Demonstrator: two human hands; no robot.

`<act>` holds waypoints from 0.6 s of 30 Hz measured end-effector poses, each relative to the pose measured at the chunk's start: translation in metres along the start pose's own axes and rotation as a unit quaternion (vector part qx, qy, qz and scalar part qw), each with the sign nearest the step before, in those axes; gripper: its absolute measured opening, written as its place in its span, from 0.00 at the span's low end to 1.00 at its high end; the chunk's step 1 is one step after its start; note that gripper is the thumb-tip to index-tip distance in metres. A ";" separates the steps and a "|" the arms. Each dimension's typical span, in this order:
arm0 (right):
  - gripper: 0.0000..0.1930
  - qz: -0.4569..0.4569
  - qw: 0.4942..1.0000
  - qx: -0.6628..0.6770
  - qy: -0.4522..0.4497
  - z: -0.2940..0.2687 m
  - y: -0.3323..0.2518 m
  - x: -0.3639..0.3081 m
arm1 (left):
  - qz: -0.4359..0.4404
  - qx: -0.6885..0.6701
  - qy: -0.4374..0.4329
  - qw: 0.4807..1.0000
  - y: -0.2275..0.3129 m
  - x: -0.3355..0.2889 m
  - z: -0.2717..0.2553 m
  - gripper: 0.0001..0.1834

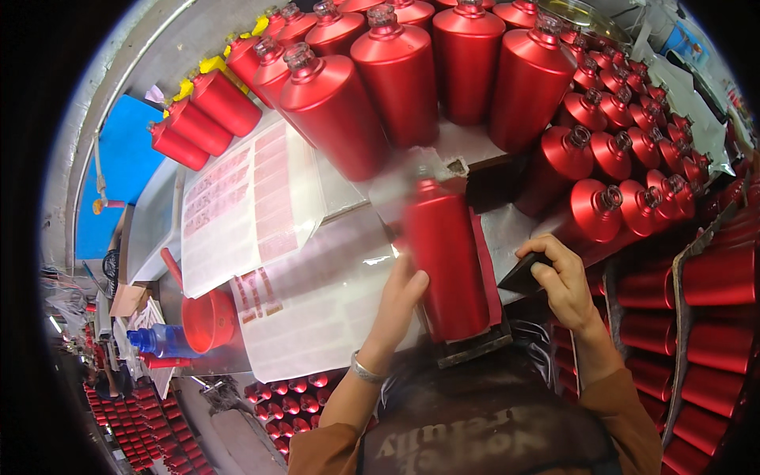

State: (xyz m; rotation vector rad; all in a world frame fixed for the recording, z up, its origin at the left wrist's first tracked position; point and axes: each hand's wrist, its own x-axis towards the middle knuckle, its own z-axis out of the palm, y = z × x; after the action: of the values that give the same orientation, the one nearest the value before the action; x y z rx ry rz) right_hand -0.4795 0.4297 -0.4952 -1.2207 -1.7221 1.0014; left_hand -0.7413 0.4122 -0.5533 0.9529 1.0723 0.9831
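A red metallic bottle (pixel 450 269) with a clear neck lies in front of me, its base toward my body and its neck pointing away. My left hand (pixel 400 297) is closed against its left side, thumb on the red surface. To the bottle's right, my right hand (pixel 564 289) grips a flat black scraper (pixel 522 275), held a little apart from the bottle. Beneath the bottle shows part of a dark support (pixel 475 348). Left of it are a whitish sheet (pixel 317 293) with reddish printed strips and a stack of similar sheets (pixel 229 214).
Large red bottles (pixel 396 71) stand along the back, with many smaller ones (pixel 609 150) at right. Boxes of red bottles (pixel 649 324) sit lower right. An orange-red dipper (pixel 210 321) and a blue plastic bottle (pixel 166 340) are at left. More red bottles (pixel 289 405) are below the table edge.
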 end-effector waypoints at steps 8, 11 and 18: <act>0.22 -0.027 0.996 -0.057 -0.057 0.039 0.003 -0.005 | 0.097 0.128 0.106 0.981 0.031 -0.029 0.027 0.43; 0.23 0.016 0.992 0.047 -0.115 0.043 0.015 0.006 | 0.137 0.256 0.110 0.951 0.035 -0.038 0.034 0.41; 0.28 0.052 0.992 0.027 -0.113 0.046 0.030 0.002 | 0.136 0.056 0.068 0.987 0.010 -0.034 0.039 0.44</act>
State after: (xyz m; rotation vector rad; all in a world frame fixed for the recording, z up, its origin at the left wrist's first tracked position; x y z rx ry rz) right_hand -0.5116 0.4316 -0.5401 -1.2098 -1.8047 1.2824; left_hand -0.7116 0.3775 -0.5277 1.1600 1.1390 1.2363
